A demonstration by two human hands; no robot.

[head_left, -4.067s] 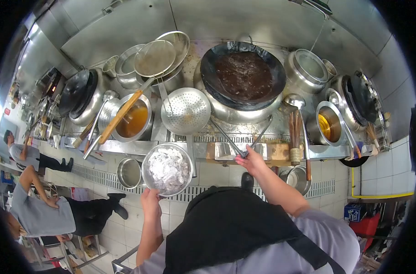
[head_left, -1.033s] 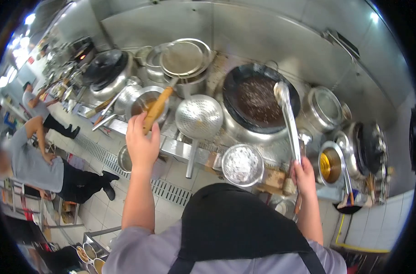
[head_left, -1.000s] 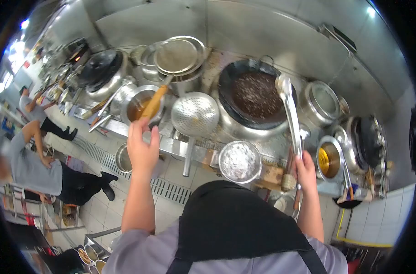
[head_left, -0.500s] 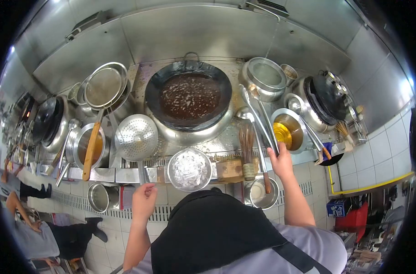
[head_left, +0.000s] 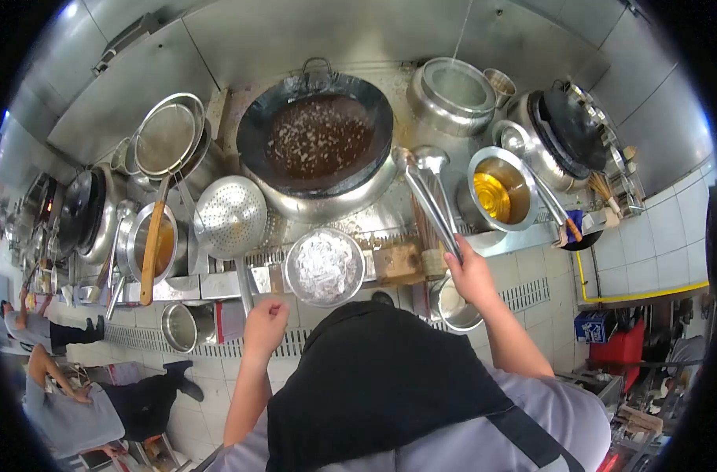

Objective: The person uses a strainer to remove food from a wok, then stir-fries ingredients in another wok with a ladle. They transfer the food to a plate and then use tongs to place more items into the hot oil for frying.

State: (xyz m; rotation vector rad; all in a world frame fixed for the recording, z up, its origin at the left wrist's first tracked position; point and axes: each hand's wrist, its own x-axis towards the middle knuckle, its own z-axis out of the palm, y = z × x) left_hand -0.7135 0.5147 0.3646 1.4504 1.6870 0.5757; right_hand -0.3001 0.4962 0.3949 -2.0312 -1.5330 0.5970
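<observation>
My right hand [head_left: 470, 275] grips the tongs [head_left: 426, 198], still empty; my left hand [head_left: 264, 326] hangs loosely curled (holding nothing) below the floured bowl [head_left: 325, 267], not yet fried.

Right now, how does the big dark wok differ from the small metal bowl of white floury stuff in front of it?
The wok is black, far wider, and holds bubbling brown liquid; the bowl is shiny steel, small, and holds white coated pieces. The wok sits back in the stove, the bowl on the front ledge. The right hand holds long tongs beside the wok; the left hand hangs free below the bowl. Both are round and uncovered.
</observation>
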